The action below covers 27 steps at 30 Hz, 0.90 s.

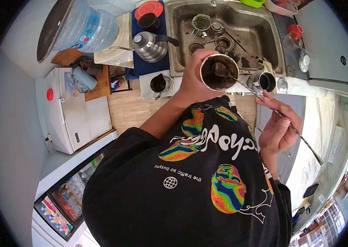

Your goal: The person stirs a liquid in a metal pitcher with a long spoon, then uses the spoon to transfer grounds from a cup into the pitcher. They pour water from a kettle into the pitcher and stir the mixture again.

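The metal cup (219, 72), dark and grimy inside, is held up just in front of the person's chest, over the near edge of the sink (240, 24), its mouth tipped toward the camera. The bowl of a long-handled spoon (264, 101) sits inside it against the inner wall, the thin handle running down and to the right. To scrape well, the cup should probably stay tilted over the basin so that what is loosened falls there, and the spoon should work round the wall in short strokes, not jabs. The left hand (192, 80) is wrapped round the cup's side, fingers closed firmly on it. The right hand (279, 125) pinches the spoon's handle partway along, the fingers curled in and closed lightly on it. In the sink lie strainers and dark grounds. On the table beside it stand a gooseneck kettle (151, 45), a small dark jug (159, 83) and another metal cup (263, 81); a large water bottle (85, 26) lies further left.
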### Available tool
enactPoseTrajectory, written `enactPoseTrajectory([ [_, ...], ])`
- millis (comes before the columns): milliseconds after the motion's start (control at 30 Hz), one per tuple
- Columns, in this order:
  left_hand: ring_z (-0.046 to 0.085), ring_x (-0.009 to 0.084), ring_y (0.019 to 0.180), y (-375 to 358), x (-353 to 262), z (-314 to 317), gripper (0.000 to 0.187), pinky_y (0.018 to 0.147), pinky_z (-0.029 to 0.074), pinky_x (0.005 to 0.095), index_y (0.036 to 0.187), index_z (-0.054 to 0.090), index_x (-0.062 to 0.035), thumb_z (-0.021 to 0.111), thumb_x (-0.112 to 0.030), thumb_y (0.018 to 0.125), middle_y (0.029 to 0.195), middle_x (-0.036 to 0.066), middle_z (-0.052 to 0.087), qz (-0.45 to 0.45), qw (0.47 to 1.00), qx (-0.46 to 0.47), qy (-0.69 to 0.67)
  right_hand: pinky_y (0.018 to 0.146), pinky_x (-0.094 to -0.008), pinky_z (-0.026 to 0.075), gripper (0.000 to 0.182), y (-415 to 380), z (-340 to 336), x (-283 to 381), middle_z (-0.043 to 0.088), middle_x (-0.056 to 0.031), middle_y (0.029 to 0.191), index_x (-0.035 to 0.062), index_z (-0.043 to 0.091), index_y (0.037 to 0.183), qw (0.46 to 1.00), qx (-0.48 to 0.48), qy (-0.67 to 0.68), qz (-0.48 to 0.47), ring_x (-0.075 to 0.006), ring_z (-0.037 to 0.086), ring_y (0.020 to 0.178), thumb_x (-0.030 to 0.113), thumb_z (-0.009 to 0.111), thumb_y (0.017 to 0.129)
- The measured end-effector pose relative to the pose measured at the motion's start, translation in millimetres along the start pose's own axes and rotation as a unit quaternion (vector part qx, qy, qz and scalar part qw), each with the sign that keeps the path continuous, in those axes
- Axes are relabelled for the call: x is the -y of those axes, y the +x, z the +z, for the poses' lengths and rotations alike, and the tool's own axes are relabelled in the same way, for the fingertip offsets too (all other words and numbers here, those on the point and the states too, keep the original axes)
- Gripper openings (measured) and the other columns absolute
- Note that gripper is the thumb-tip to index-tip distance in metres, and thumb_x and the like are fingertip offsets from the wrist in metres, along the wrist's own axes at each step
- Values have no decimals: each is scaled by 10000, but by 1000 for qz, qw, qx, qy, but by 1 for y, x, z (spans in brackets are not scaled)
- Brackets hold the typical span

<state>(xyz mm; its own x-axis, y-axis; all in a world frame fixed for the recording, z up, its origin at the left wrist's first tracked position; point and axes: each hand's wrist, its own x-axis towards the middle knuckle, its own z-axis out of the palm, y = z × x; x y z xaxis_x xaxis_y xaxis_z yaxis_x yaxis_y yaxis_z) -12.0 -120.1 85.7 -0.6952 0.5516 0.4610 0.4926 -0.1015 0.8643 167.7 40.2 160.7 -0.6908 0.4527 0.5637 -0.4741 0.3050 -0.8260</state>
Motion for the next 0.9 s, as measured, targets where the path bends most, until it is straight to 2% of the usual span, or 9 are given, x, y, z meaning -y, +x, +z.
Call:
enactPoseTrajectory([
  [133, 619, 278, 1126, 5, -1, -2, 924, 985, 499, 374, 1316, 516, -57, 1007, -146, 539, 1224, 119, 594, 31, 999, 1, 15, 1028, -651, 515, 319, 0, 4, 4, 697, -298, 1056, -2, 500, 1266, 1000, -1, -16, 1, -421, 735, 934, 265, 386, 1134],
  [433, 597, 298, 1166, 15, -7, 2, 894, 1014, 480, 394, 1305, 549, -66, 1007, -187, 547, 1251, 117, 594, 90, 996, 12, -5, 1035, -640, 511, 306, -1, 10, 8, 701, -294, 1042, 1, 504, 1251, 1000, -22, -18, 1, -410, 740, 932, 260, 391, 1133],
  [733, 607, 311, 1161, 14, -12, 3, 901, 1010, 491, 403, 1310, 546, -69, 996, -174, 536, 1250, 122, 592, 77, 996, 36, 21, 995, -599, 558, 296, -13, 6, 1, 683, -313, 1074, -22, 478, 1268, 996, -84, 27, 31, -419, 736, 931, 204, 338, 1138],
  [900, 622, 300, 1145, 8, -8, 9, 892, 996, 501, 392, 1314, 539, -70, 993, -170, 553, 1235, 117, 597, 31, 999, 42, -12, 995, -602, 554, 267, -18, 5, 5, 674, -303, 1088, -11, 462, 1249, 991, -112, 56, 48, -415, 731, 946, 200, 343, 1135],
])
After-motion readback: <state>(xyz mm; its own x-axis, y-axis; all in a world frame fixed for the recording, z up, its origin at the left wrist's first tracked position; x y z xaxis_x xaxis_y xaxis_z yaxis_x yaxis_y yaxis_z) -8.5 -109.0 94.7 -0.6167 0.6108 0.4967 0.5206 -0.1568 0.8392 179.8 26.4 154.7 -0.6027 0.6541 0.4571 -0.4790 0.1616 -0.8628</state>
